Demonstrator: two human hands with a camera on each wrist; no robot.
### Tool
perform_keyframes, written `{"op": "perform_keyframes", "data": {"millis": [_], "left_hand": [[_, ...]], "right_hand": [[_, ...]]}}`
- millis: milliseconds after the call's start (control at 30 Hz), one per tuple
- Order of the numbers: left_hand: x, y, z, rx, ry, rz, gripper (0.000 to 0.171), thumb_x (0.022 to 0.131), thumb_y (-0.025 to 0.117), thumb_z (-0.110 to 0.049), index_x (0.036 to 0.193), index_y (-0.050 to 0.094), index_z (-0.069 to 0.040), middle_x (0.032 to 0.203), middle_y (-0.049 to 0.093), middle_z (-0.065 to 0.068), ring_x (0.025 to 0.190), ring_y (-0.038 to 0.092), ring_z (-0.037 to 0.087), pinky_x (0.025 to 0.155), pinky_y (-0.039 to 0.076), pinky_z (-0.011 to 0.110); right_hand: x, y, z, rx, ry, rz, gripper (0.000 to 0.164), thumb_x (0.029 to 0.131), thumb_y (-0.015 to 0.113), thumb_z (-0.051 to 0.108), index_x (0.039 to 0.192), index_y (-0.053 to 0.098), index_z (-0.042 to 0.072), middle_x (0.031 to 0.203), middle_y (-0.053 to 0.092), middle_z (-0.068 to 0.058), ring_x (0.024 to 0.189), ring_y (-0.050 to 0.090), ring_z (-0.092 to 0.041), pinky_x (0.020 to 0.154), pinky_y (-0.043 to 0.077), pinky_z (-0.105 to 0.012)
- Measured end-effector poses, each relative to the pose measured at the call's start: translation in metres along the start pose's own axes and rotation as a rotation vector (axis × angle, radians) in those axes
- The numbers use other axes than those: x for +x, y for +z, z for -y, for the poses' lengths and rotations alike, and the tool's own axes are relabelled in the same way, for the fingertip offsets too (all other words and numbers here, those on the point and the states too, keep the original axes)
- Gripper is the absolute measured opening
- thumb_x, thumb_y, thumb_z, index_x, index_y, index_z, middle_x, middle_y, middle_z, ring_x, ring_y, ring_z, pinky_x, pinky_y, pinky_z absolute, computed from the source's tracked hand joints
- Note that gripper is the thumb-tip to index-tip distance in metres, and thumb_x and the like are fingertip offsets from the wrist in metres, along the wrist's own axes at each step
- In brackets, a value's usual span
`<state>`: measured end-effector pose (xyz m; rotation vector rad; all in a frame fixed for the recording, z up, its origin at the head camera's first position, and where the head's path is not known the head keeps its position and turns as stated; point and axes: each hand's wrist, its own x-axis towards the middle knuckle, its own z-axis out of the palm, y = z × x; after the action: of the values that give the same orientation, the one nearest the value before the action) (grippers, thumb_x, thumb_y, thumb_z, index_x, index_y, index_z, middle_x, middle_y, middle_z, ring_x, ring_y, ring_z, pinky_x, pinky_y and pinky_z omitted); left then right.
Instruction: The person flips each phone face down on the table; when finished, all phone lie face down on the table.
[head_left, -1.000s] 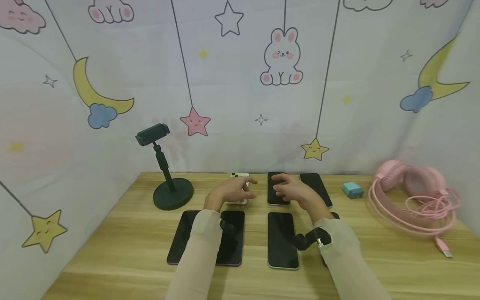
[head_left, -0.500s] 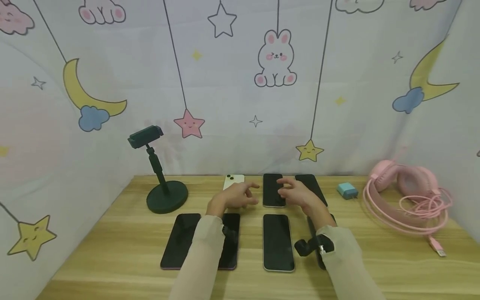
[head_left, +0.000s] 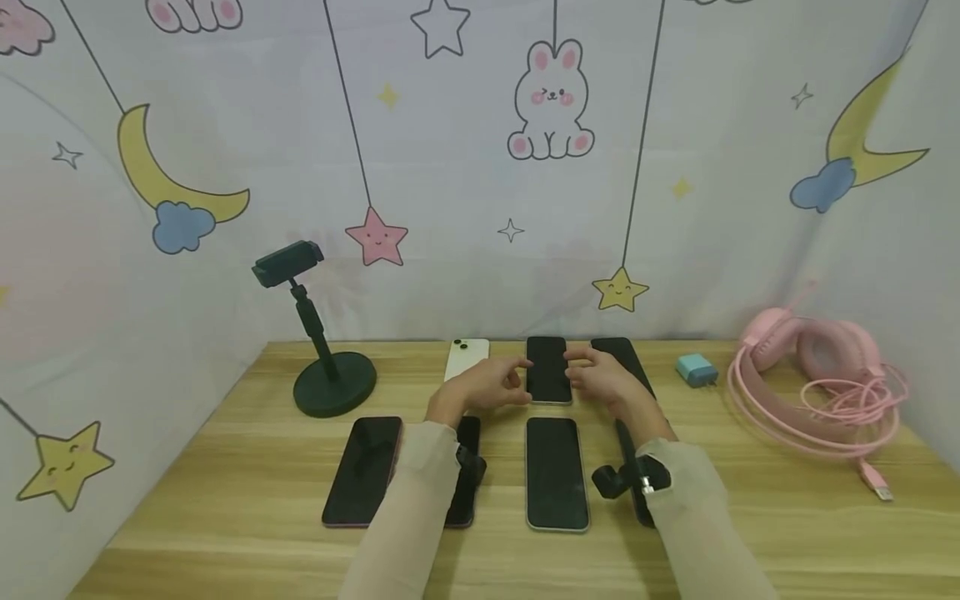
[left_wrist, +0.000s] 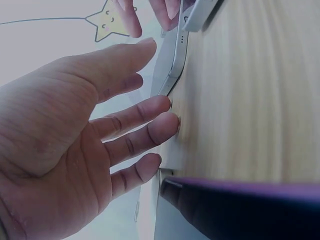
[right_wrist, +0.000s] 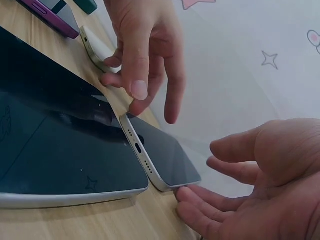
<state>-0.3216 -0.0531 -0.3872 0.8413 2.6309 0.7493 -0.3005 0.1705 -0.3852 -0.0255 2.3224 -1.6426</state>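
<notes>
In the head view my left hand [head_left: 487, 383] is at the left edge of a black-screened smartphone [head_left: 548, 369] in the back row. My right hand [head_left: 606, 379] is at its right edge. The right wrist view has the same phone [right_wrist: 165, 155] flat on the table, fingertips of both hands close to or touching its sides; contact is hard to tell. Both hands have relaxed, slightly bent fingers and grip nothing. A white phone [head_left: 467, 358], camera side up, lies left of my left hand, partly hidden by it. Another dark phone [head_left: 628, 358] is partly behind my right hand.
Several more phones lie in the front row, including a silver-edged one [head_left: 557, 475] and a purple-edged one [head_left: 363, 471]. A dark phone stand [head_left: 333, 383] is at left. A blue charger [head_left: 697, 370] and pink headphones [head_left: 817, 367] with coiled cable are at right. A patterned curtain [head_left: 450, 167] hangs behind.
My left hand has moved right, off most of the white phone and toward the middle back phone. My right hand has shifted slightly right to that phone's right edge. The head view has shifted too.
</notes>
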Motion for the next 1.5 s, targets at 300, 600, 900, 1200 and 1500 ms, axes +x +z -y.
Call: {"op": "perform_keyframes", "data": {"millis": [300,600,900,1200,1500], "left_hand": [[0.003,0.004,-0.002,0.012,0.021,0.002,0.061,0.096,0.068,-0.016,0.151,0.042,-0.009,0.128,0.06,0.013,0.117,0.058,0.027,0.099,0.046,0.041],[0.003,0.004,-0.002,0.04,0.028,-0.006,0.063,0.091,0.07,-0.01,0.149,0.044,-0.009,0.129,0.06,0.013,0.118,0.058,0.026,0.101,0.045,0.041],[0.004,0.004,-0.008,0.065,0.025,0.024,0.068,0.09,0.075,-0.012,0.151,0.043,-0.009,0.131,0.058,0.014,0.123,0.054,0.026,0.105,0.042,0.04],[0.005,0.005,-0.01,0.103,0.04,0.032,0.072,0.091,0.076,-0.022,0.152,0.04,-0.008,0.13,0.058,0.014,0.123,0.054,0.026,0.106,0.041,0.039],[0.007,0.003,-0.011,0.034,0.032,0.049,0.074,0.092,0.074,-0.02,0.155,0.036,-0.01,0.138,0.056,0.016,0.131,0.05,0.028,0.108,0.04,0.042]], "right_hand": [[-0.001,-0.004,-0.001,-0.026,0.031,0.023,0.05,0.104,0.048,0.009,0.152,0.034,0.002,0.148,0.04,-0.03,0.133,0.045,-0.043,0.107,0.039,-0.049],[0.001,-0.002,-0.004,0.005,0.009,0.014,0.051,0.104,0.046,0.004,0.153,0.032,-0.001,0.152,0.034,-0.032,0.135,0.043,-0.044,0.107,0.04,-0.05],[0.004,0.001,-0.004,0.075,0.038,-0.036,0.056,0.101,0.043,0.0,0.155,0.03,0.002,0.142,0.044,-0.029,0.106,0.056,-0.027,0.089,0.043,-0.037],[0.002,0.007,-0.003,0.129,0.042,-0.092,0.055,0.099,0.044,-0.002,0.153,0.033,0.001,0.127,0.053,-0.022,0.085,0.054,-0.014,0.074,0.044,-0.027],[0.004,-0.002,0.001,0.256,0.034,-0.084,0.059,0.099,0.046,-0.006,0.155,0.029,0.004,0.086,0.055,-0.003,0.068,0.052,-0.007,0.062,0.042,-0.023]]}}
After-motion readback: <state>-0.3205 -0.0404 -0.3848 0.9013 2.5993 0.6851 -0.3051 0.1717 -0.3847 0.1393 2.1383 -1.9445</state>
